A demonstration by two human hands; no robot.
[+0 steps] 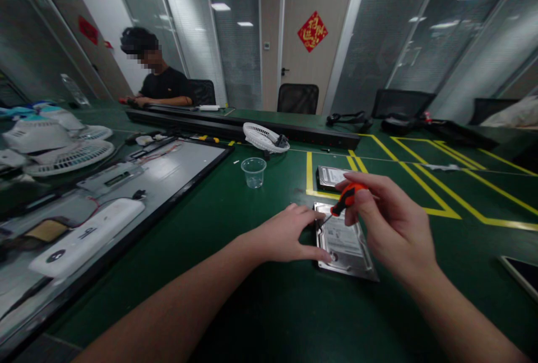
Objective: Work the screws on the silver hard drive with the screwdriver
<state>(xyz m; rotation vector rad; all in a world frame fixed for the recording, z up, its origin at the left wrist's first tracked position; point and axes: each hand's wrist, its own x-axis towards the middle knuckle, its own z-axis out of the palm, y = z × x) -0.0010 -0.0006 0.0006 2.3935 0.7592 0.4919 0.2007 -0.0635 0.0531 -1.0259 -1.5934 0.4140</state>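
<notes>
Head view: drive flat between the hands, screwdriver coming in from the right

Green table (269,321) underneath. Drive (347,240) lies flat on it, label up, just left of the right hand (397,231) and below its grip. Long axis runs mostly away from the wearer, near end angled a little right. Far drive (331,177) sits just beyond; cup (254,173) beyond the left hand (288,234), apart from both drives.

Left hand is the nearer, in contact along the drive's left side: thumb at the near part, index finger towards the far part, a wide gap between them. Steadying rather than gripping, by the look of it.

Right hand closed on the screwdriver (348,196), fingers and thumb round the handle. Shaft slopes down and left, across the drive's far part, to its left edge beside the left index finger. Cannot tell whether the tip is seated.
</notes>
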